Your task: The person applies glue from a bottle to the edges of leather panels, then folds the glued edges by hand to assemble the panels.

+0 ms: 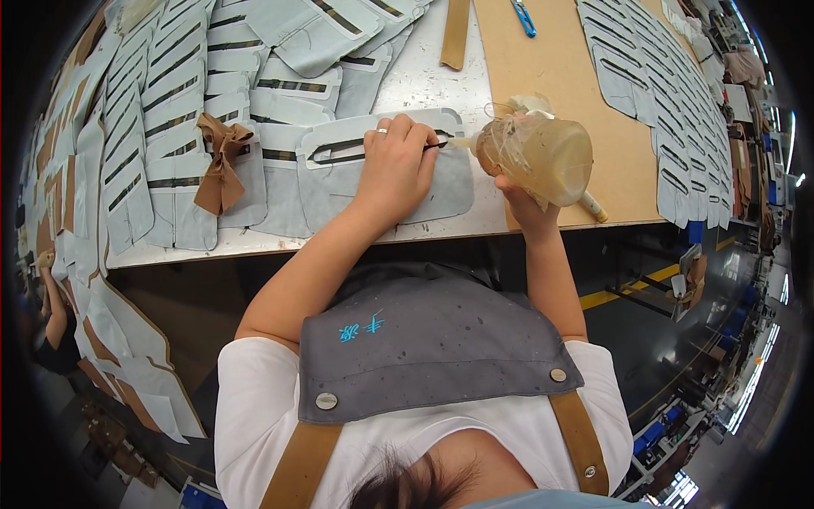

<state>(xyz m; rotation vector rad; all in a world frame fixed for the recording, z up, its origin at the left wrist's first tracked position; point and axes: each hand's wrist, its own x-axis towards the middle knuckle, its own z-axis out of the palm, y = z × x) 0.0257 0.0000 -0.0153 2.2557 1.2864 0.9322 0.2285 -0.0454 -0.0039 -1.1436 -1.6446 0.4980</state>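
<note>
A grey fabric panel [424, 191] with a long dark-edged slot lies flat at the front of the table. My left hand [397, 165] rests on it, fingers bent and pressed together at the slot's right part, gripping the panel by the dark edging. What lies under the fingers is hidden. To the right, my right hand [532, 206] is wrapped around a cloudy, yellowish glue bottle [555, 161], tilted on its side above the table. Its narrow tip points left at the slot's right end. Plastic film covers part of the bottle.
Overlapping slotted grey panels [182, 110] cover the table's left, with a brown cloth bundle [222, 161] on top. Another stack [657, 102] lies at the right. A brown strip [455, 38], a blue cutter [524, 17] and a rod-like handle [593, 206] lie on the table.
</note>
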